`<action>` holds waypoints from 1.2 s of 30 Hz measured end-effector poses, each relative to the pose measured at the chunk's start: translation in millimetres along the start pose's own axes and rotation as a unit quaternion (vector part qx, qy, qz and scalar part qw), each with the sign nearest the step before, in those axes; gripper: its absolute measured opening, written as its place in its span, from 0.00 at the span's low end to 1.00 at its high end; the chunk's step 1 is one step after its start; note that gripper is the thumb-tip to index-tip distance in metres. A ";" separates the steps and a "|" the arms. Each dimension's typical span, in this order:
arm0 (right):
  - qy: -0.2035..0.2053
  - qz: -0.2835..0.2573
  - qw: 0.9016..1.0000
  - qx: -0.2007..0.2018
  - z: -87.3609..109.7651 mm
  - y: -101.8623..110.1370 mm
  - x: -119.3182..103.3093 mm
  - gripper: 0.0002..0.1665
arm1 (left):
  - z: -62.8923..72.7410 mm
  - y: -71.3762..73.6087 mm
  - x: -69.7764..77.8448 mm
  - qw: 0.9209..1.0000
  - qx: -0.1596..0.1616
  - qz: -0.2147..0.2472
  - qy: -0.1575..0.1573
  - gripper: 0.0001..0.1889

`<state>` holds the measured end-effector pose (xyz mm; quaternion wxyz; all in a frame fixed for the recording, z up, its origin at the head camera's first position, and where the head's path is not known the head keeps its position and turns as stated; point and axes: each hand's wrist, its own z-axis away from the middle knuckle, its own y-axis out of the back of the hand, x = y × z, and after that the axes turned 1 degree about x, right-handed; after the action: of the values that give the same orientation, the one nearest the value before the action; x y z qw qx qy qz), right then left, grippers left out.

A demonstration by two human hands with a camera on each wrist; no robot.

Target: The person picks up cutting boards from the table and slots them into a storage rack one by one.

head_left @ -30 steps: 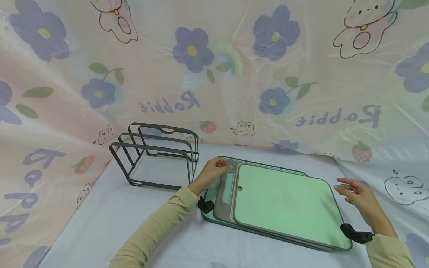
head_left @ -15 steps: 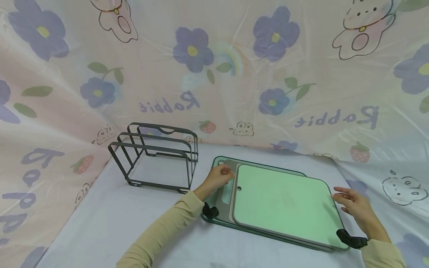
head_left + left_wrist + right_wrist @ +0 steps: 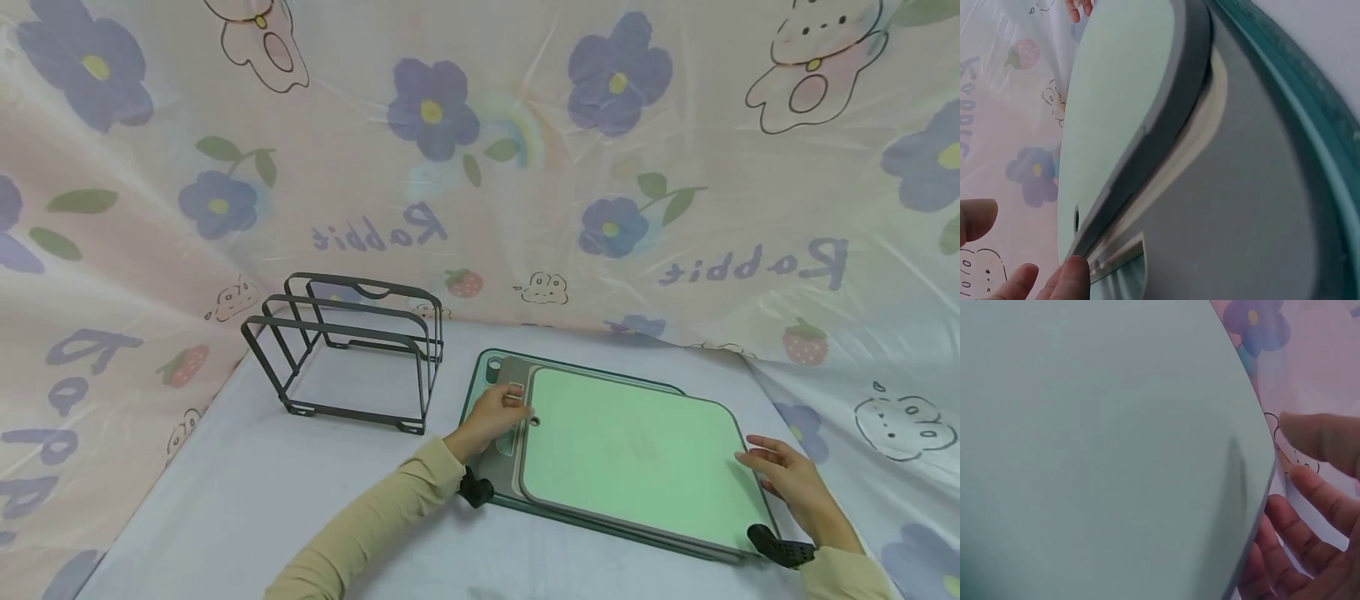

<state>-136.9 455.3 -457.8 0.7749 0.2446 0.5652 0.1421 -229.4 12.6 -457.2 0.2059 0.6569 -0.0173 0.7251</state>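
Note:
A light green cutting board with a grey rim and a small hole near its left end lies flat on top of a stack. Under it are a grey cutting board with a slot handle and a larger dark green-rimmed board. My left hand is at the top board's left edge, its fingertips by the rim and its thumb apart in the left wrist view. By the right edge is my right hand; its fingers lie along the rim, and the thumb stands away from the board.
A black wire rack with upright frames stands left of the stack. White cloth covers the table. Behind it hangs a curtain printed with flowers and rabbits.
My left hand has moved down and slightly right, from the grey board's upper corner to the top board's left rim. My right hand has come down and left to the right rim.

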 end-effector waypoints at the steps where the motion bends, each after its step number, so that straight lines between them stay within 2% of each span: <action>1: -0.004 -0.001 1.000 0.002 -0.2 -0.9 0.8 0.45 | 0.0 -0.9 -0.5 1.000 0.001 0.000 0.000 0.23; 6: -0.029 -0.005 1.000 0.001 -1.2 -4.6 2.7 0.49 | 0.3 -5.2 -2.2 1.000 0.005 0.001 0.005 0.23; 11: -0.050 -0.003 0.999 -0.019 -1.6 -7.8 6.3 0.51 | 0.7 -9.4 -2.8 1.000 0.009 -0.001 0.009 0.22; 20: -0.048 0.040 0.997 -0.049 0.8 -13.4 3.2 0.56 | -2.5 -17.8 -6.1 0.999 0.026 0.010 0.019 0.21; 28: -0.066 -0.002 0.998 -0.022 -0.2 -18.7 2.4 0.57 | -4.5 -25.7 -5.9 0.999 0.040 0.016 0.032 0.22; 36: -0.079 0.006 0.997 0.019 -2.3 -24.0 2.5 0.60 | -4.5 -29.3 0.2 0.997 0.038 0.039 0.052 0.24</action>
<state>-139.6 437.0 -473.4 0.8115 0.2728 0.5034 0.1166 -224.3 40.8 -464.7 0.1531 0.6243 -0.0044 0.7661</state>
